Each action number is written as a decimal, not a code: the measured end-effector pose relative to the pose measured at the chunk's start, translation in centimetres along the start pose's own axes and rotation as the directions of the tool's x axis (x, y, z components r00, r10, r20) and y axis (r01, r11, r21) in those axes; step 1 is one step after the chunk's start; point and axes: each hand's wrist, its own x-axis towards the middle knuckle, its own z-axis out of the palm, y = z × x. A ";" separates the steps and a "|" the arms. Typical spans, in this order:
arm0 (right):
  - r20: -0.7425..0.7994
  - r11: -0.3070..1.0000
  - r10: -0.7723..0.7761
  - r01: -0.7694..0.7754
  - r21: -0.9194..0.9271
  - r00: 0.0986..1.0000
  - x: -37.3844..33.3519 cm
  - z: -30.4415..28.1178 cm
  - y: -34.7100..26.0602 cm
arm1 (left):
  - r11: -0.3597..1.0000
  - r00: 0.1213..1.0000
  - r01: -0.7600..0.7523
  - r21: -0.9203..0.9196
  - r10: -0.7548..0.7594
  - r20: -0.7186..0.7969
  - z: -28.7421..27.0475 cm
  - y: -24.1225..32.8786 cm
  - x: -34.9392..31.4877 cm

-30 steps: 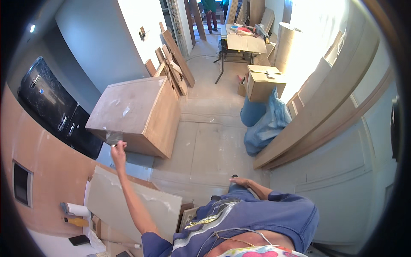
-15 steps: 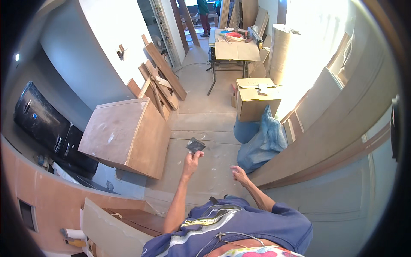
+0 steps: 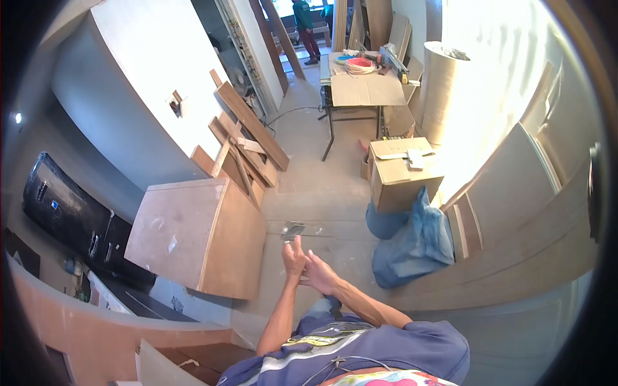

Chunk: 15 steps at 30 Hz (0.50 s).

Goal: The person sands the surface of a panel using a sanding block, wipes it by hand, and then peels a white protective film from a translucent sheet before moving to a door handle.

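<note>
The left hand [image 3: 294,257] is raised in front of the body, its thumb and fingers pinching a small dark flat piece [image 3: 293,229] that looks glossy and a little blurred. The piece sticks out beyond the fingertips on the far side, above the floor [image 3: 312,186], between the wooden cabinet on the left and the blue plastic bag on the right. The right hand [image 3: 324,275] is just to the right of the left one and slightly nearer the body, thumb up and apart from its loosely spread fingers, which point toward the left wrist; I cannot tell whether the two hands touch.

The wooden cabinet [image 3: 232,241] has a pale, smudged face on its left side. Just beyond it, several wooden boards [image 3: 252,125] lean at a slant near a white wall [image 3: 154,58]. Farther left is a tall black panel [image 3: 67,202] with scuffs.

On the right, the blue plastic bag [image 3: 415,251] slumps just in front of a cardboard box [image 3: 402,186] with a small white object [image 3: 416,159] on top. Farther back, a folding-legged surface [image 3: 325,72] carries a flat cardboard sheet [image 3: 368,91] and a red-and-white coil [image 3: 360,65]. A large upright roll [image 3: 444,96] is to its right, and a person in dark red trousers [image 3: 309,44] is at the far end.
</note>
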 end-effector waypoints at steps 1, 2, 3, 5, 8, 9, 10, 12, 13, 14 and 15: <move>0.006 1.000 -0.023 0.023 0.018 1.000 1.2 -0.4 -1.1 | 0.999 0.999 -0.049 0.016 0.049 -0.019 -0.6 -0.9 2.2; 0.013 0.998 -0.046 0.046 0.035 0.999 2.6 -0.7 -2.3 | 0.995 0.994 -0.097 0.033 0.098 -0.037 -1.4 -2.0 5.0; 0.038 0.997 -0.060 0.058 0.043 0.997 4.1 -0.1 -4.1 | 0.987 0.985 -0.150 0.055 0.154 -0.078 -2.6 -3.3 8.0; 0.013 0.992 -0.119 0.119 0.032 0.993 7.0 -0.3 -6.8 | 0.986 0.985 -0.150 -0.070 0.143 -0.101 -4.6 -5.4 11.9; -0.122 0.976 -0.212 0.203 -0.083 0.970 10.3 -1.9 -11.2 | 0.985 0.994 -0.109 -0.137 0.104 -0.040 -4.1 -5.3 15.1; -0.165 0.965 -0.238 0.215 -0.148 0.957 11.4 -2.1 -12.2 | 0.987 0.997 -0.076 -0.140 0.076 -0.003 -4.1 -5.4 15.7; -0.201 0.953 -0.263 0.221 -0.209 0.944 12.6 -2.6 -12.8 | 0.990 0.998 -0.043 -0.135 0.047 0.031 -4.3 -5.6 16.2; -0.242 0.927 -0.293 0.213 -0.309 0.925 15.1 -3.3 -13.4 | 0.998 0.991 -0.007 -0.064 0.016 0.131 -4.2 -5.9 16.9; -0.251 0.914 -0.299 0.200 -0.352 0.921 16.2 -3.9 -13.3 | 0.999 0.983 0.010 -0.031 -0.004 0.182 -4.0 -5.8 17.1; -0.261 0.900 -0.304 0.187 -0.394 0.916 17.2 -4.5 -13.2 | 0.996 0.984 0.027 -0.086 -0.011 0.179 -3.9 -5.8 17.5; -0.285 0.907 -0.278 0.153 -0.393 0.917 18.1 -4.6 -13.0 | 0.988 0.984 0.050 -0.144 -0.024 0.179 -3.6 -5.6 17.5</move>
